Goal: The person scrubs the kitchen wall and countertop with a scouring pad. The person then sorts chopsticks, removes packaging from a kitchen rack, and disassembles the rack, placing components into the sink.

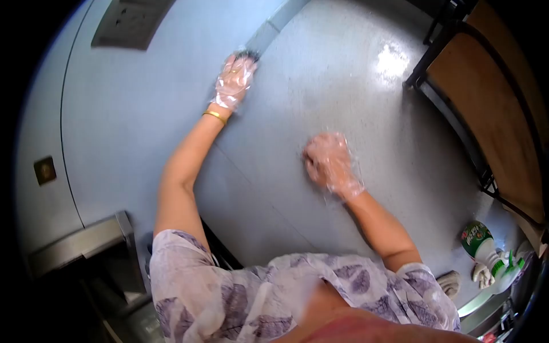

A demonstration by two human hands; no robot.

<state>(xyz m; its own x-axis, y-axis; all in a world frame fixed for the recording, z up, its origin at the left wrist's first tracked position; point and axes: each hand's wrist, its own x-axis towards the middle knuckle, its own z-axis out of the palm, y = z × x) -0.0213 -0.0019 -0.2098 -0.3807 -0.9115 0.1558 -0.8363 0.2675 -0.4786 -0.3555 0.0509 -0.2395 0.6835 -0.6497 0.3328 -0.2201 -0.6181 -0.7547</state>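
My left hand, in a clear plastic glove, reaches out to where the pale wall meets the grey surface. Its fingers press on a dark scouring pad, which shows only partly past the fingertips. My right hand, gloved the same way, rests closed on the grey surface with its fingers curled under. Whatever it may hold is hidden. A gold bracelet circles my left wrist.
Brown panels in a dark frame stand at the right. A green-labelled spray bottle lies lower right near a bundled cloth. On the left wall are a socket plate and a small brown plate. A metal-edged opening sits lower left.
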